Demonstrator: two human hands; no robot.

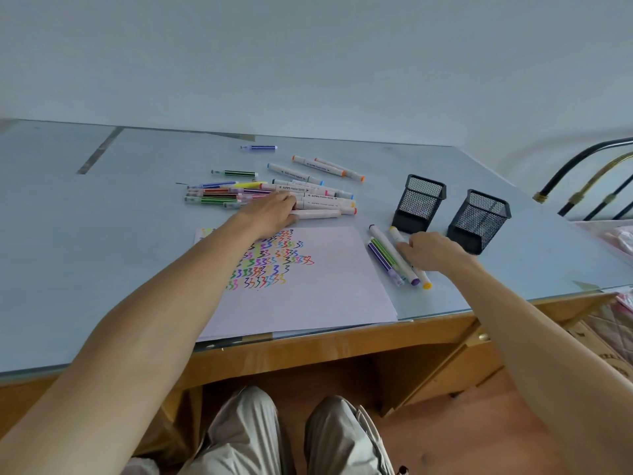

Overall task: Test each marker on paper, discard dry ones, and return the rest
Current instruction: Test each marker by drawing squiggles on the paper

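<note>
The left hand [274,214] lies palm-down on the main pile of markers [308,197] at the far edge of the paper [325,286]; its fingers reach over the marker barrels, and whether they close round one cannot be told. The right hand [431,252] rests on a smaller group of four markers [394,258] lying just right of the paper, fingers bent onto the barrels; a firm hold on any one of them cannot be confirmed.

The paper lies flat near the front edge of the glass-topped desk [102,269] and carries rows of coloured zigzag test strokes [270,265] on its left half. Two black mesh pen holders [419,202] stand upright side by side beyond the right hand. A blue marker [258,147] and a green marker [236,173] lie apart from the pile, farther back.
</note>
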